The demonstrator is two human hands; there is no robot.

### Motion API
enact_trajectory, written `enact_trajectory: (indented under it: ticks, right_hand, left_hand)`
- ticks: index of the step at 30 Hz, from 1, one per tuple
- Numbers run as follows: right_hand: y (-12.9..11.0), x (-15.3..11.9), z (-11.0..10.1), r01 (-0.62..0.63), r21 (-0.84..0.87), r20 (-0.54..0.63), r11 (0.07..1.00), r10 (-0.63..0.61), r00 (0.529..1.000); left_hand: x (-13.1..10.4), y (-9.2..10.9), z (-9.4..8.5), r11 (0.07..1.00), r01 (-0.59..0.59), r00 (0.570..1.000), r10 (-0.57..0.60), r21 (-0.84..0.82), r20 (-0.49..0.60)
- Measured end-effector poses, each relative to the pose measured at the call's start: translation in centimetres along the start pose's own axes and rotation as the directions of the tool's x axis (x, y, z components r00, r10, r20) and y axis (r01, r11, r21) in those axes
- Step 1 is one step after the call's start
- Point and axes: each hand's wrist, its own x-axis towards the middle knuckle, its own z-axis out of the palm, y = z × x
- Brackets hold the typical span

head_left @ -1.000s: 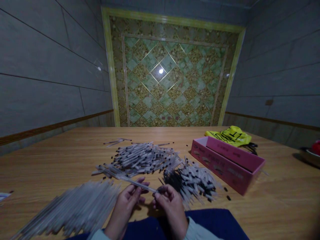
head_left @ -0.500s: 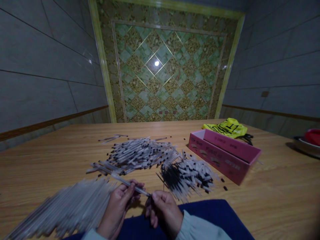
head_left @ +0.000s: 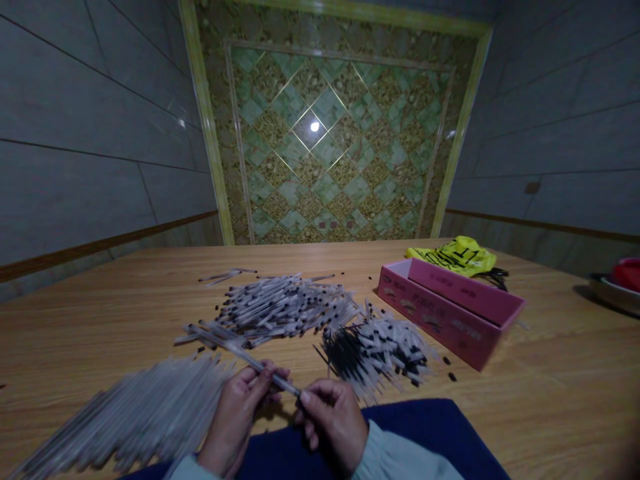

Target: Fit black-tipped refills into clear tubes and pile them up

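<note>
A thin clear tube point(head_left: 251, 362) slants between my two hands above the table's near edge. My left hand point(head_left: 243, 407) pinches it around its middle, fingers closed. At its lower right end, my right hand point(head_left: 335, 417) grips the tube with thumb and fingers; a small dark piece there is mostly hidden. Left of my hands lies a bundle of long clear tubes point(head_left: 145, 413). Beyond them is a heap of white tubes with dark ends point(head_left: 285, 307). To the right are thin black sticks point(head_left: 345, 353) beside a pile of short white pieces with black ends point(head_left: 393, 343).
An open pink box point(head_left: 440, 317) stands on the wooden table point(head_left: 560, 387) at the right, with a yellow bag point(head_left: 457, 255) behind it. A bowl with something red point(head_left: 623, 283) is at the far right. Small black caps point(head_left: 449, 368) lie scattered near the box.
My right hand's fingers have shifted slightly at the tube's end, and the tube has moved a little. The piles and the box look unchanged.
</note>
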Motion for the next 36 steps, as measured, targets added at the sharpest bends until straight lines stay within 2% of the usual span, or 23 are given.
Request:
enact_trajectory:
  ticks: [6,11,19,26,32,36]
  right_hand:
    - [-0.6,-0.1,0.3,-0.009,-0.123,-0.120,0.992,-0.005,0.993]
    - [-1.2,-0.3,0.3,0.117,-0.351,-0.185,0.929,-0.191,0.964]
    - [-0.9,-0.2,-0.2,0.153,-0.371,-0.060,0.916,-0.188,0.980]
    - [-1.1,-0.2,0.0,0.098,-0.377,-0.148,0.921,-0.164,0.975]
    - [-0.7,-0.1,-0.3,0.122,-0.397,-0.063,0.910,-0.160,0.985]
    - [-1.0,-0.3,-0.1,0.117,-0.370,-0.104,0.921,-0.167,0.980]
  left_hand:
    - [0.1,-0.3,-0.1,1.000,-0.010,1.000,0.010,0.017,-0.006]
    - [-0.1,-0.2,0.1,1.000,0.010,1.000,-0.011,-0.012,-0.019]
    - [0.0,-0.1,0.2,1.000,-0.006,1.000,0.006,-0.018,-0.019]
    - [0.0,-0.1,0.2,1.000,-0.008,1.000,0.008,0.006,-0.009]
    - [-0.3,0.2,0.3,1.000,-0.005,1.000,0.005,0.015,-0.029]
    - [-0.3,0.2,0.3,1.000,-0.001,1.000,0.002,0.022,-0.030]
